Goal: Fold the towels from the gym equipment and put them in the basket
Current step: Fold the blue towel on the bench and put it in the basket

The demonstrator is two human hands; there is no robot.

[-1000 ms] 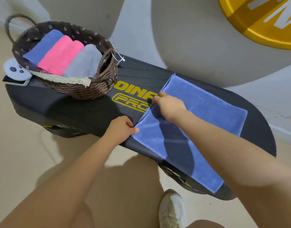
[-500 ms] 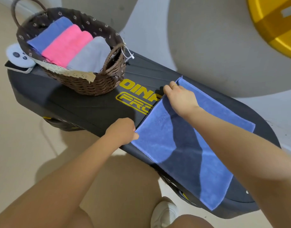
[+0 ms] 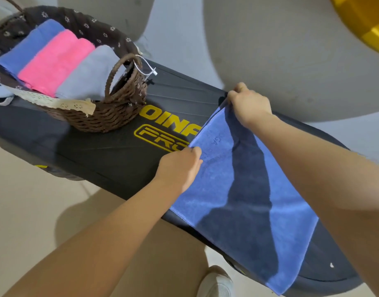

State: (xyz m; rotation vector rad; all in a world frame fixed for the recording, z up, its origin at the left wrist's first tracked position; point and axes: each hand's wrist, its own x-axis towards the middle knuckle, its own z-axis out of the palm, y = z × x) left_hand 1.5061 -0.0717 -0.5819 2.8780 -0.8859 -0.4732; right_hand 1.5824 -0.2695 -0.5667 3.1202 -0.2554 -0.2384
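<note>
My 2 hands, left [image 3: 180,168] and right [image 3: 248,103], pinch the towel [image 3: 248,200] on the black board [image 3: 111,151] over beige floor [image 3: 23,211].

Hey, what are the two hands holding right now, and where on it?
Both grip the blue microfibre towel spread on the black gym board: the right hand pinches its far corner, the left hand pinches its near-left edge.

Lying open between basket [image 3: 102,116] and blue towel [image 3: 244,196]: bare black bench top [image 3: 111,151] with yellow lettering. Blocking the basket's near end: upright wicker handle [image 3: 120,76]. Filling the basket side by side: three folded towels [image 3: 55,61].
</note>
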